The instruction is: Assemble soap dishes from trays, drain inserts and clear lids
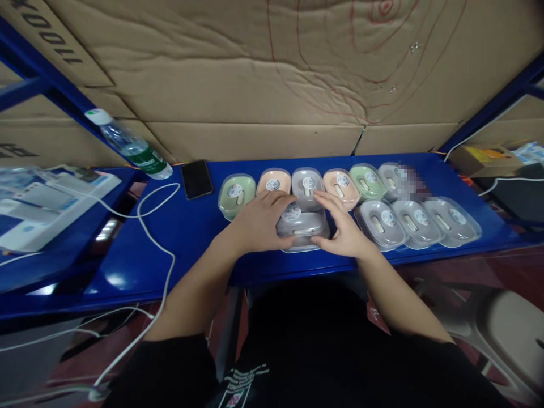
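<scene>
A grey lidded plastic box (302, 231) with a clear top and a round label is near the table's front edge, partly hidden by my fingers. My left hand (264, 222) is closed around its left side, thumb at the near side. At its right side, my right hand (343, 228) grips it with curved fingers and thumb. Just behind it stands another grey box (306, 184), close to my fingertips. The same row holds a green box (237, 192), a peach box (274, 180), a second peach box (341, 187) and another green box (366, 180).
Several grey boxes (419, 222) stand in a front row to the right. On the blue table (204, 226) lie a black phone (197, 179) and a white cable (144, 218). A water bottle (135, 150) leans at the left. Cardboard (238, 85) walls the back; a stool (510, 328) is at right.
</scene>
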`<state>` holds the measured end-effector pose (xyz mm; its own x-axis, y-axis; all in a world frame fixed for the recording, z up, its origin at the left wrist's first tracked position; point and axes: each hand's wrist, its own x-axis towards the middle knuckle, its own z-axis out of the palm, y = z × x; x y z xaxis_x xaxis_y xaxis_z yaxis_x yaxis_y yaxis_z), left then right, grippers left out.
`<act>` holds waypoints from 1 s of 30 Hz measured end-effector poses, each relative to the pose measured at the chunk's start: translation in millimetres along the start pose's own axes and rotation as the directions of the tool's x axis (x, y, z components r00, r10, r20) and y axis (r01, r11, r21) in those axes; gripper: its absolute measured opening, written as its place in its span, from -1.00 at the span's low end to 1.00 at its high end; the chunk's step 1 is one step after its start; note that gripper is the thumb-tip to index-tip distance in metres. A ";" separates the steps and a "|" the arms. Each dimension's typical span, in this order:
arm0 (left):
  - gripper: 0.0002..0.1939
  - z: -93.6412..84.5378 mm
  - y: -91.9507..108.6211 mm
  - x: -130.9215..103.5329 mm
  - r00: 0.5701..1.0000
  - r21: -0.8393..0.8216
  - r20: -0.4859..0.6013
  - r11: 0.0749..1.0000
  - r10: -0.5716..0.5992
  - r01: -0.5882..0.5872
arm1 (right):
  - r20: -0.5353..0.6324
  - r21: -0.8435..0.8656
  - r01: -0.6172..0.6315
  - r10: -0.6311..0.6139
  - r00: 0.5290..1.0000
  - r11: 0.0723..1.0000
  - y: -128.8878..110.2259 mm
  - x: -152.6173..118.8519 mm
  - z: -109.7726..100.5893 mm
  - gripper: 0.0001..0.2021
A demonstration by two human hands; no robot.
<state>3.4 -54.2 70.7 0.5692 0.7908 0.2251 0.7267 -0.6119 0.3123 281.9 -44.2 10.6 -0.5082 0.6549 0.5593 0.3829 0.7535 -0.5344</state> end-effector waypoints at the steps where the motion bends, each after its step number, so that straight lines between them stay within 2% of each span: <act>1: -0.18 0.5 0.4 -0.1 1.000 0.013 0.003 1.000 0.010 -0.010 | 0.028 0.013 -0.004 0.004 1.000 1.000 0.6 -0.5 0.4 -0.03; 6: -0.23 5.1 4.3 0.4 0.998 0.041 0.013 0.997 0.061 -0.061 | 0.104 0.004 -0.017 0.016 0.994 1.000 3.8 -2.6 3.2 -0.11; 11: -0.14 8.2 5.7 2.1 0.997 0.046 0.069 0.999 0.019 -0.022 | 0.120 0.001 0.007 -0.007 0.993 1.000 4.4 -4.5 1.9 -0.11; 17: -0.07 9.9 3.7 2.7 0.986 0.043 0.162 0.998 0.029 -0.037 | 0.151 0.001 -0.015 0.015 0.988 1.000 4.3 -9.2 -1.7 -0.13; 30: 0.01 7.6 -6.8 -0.7 0.968 -0.041 0.245 0.998 0.050 -0.041 | 0.208 0.043 -0.064 0.054 0.977 0.997 0.7 -10.3 -5.2 -0.16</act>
<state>1.0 -50.7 61.4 0.6817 0.7316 0.0071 0.6864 -0.6428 0.3402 291.4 -50.1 7.8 -0.6361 0.6684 0.3857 0.3811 0.7067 -0.5962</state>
